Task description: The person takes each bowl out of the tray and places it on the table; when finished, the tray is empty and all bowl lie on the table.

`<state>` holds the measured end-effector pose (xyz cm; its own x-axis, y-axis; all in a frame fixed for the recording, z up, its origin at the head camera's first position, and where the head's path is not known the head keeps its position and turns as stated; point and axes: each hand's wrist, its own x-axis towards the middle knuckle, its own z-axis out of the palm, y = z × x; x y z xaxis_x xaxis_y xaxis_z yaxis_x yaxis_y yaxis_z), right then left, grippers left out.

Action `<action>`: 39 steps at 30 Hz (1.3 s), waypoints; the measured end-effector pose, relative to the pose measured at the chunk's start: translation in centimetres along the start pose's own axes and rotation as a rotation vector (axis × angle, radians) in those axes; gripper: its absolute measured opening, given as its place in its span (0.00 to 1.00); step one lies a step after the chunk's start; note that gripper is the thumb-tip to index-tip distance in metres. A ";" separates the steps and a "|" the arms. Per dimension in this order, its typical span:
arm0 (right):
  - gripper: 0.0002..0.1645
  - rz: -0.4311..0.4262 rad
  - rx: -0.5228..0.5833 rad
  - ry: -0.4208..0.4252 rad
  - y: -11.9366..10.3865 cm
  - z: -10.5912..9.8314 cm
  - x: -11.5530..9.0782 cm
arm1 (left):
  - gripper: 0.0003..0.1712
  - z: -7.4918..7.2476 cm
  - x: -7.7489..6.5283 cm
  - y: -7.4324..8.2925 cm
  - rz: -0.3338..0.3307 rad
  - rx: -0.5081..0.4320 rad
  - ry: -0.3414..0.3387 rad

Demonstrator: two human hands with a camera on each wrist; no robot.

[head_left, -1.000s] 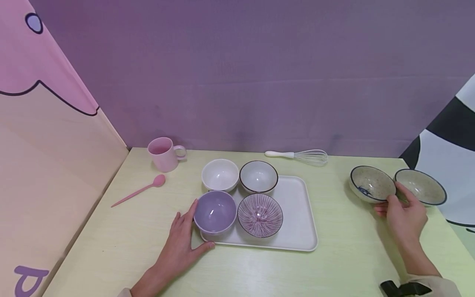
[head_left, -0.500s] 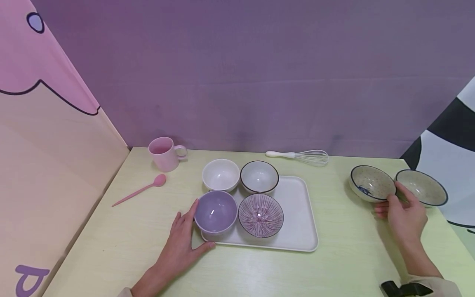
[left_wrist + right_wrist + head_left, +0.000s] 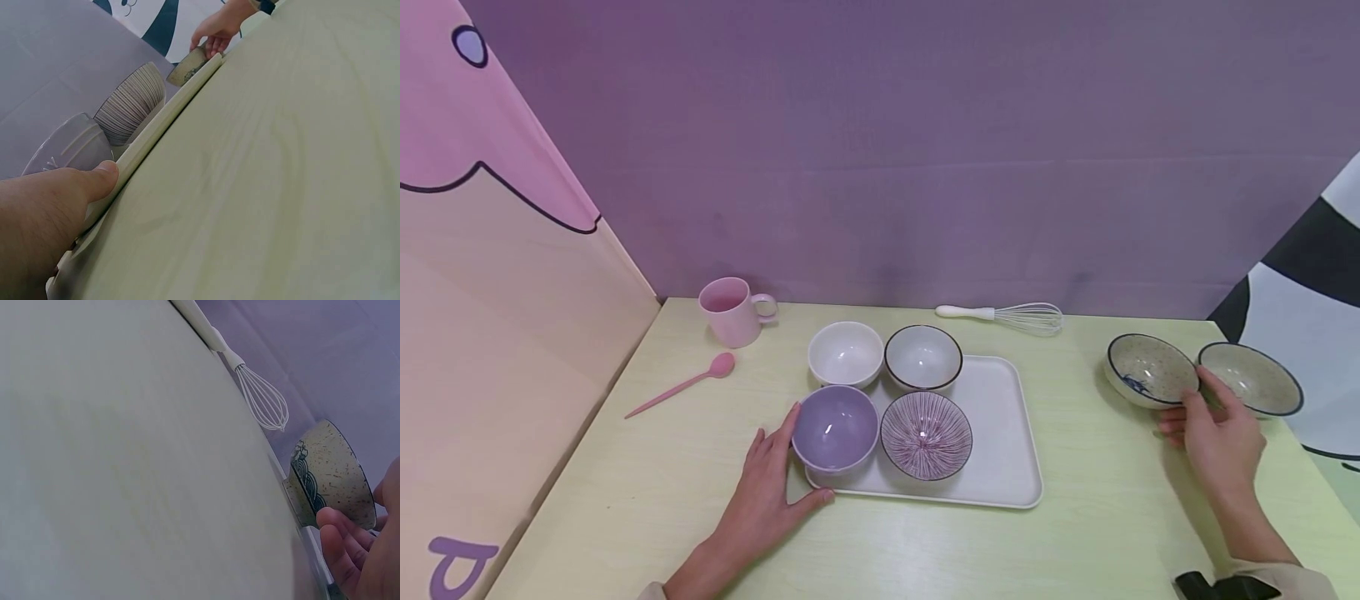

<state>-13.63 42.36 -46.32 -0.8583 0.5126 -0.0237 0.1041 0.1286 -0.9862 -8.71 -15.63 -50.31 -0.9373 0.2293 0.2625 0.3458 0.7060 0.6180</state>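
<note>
My left hand (image 3: pixel 767 475) spans the near left corner of a white tray (image 3: pixel 1000 433). Its fairly straight fingers lie against the side of a purple bowl (image 3: pixel 835 429), and in the left wrist view the thumb (image 3: pixel 103 178) rests on the tray's edge. Beside that bowl, a striped bowl (image 3: pixel 927 435) stands on the tray. At the right, my right hand (image 3: pixel 1221 442) grips the rim of a speckled bowl (image 3: pixel 1150 367) with a blue design inside. The right wrist view shows fingers curled against the outer wall of this speckled bowl (image 3: pixel 334 475). A second speckled bowl (image 3: pixel 1251 379) is right behind the hand.
A white bowl (image 3: pixel 846 354) and a dark-rimmed white bowl (image 3: pixel 922 358) stand at the tray's back left. A white-handled whisk (image 3: pixel 1000 317) lies along the table's back edge. A pink mug (image 3: pixel 730 312) and a pink spoon (image 3: pixel 685 385) are at the left.
</note>
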 end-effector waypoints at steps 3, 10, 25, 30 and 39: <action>0.35 -0.008 -0.023 0.003 -0.2 -0.2 -0.2 | 0.78 0.0 0.0 0.0 0.006 0.003 0.003; 0.35 0.003 -0.022 0.011 -0.5 -0.5 -0.8 | 0.78 0.0 0.0 -0.1 0.004 0.005 0.000; 0.28 -0.133 -0.057 0.057 -1.7 1.2 -3.0 | 0.78 0.1 0.0 -0.2 0.007 0.002 -0.001; 0.25 -0.187 -0.012 0.037 -2.3 2.2 -4.2 | 0.78 0.1 0.0 -0.2 0.005 0.001 0.000; 0.24 -0.265 -0.033 -0.034 -3.1 3.7 -5.9 | 0.77 0.1 0.0 -0.2 0.006 0.002 0.002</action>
<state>-10.74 35.82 -43.74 -0.8740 0.4290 0.2284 -0.1106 0.2820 -0.9530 -8.82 -15.72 -50.52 -0.9352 0.2318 0.2677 0.3511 0.7062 0.6148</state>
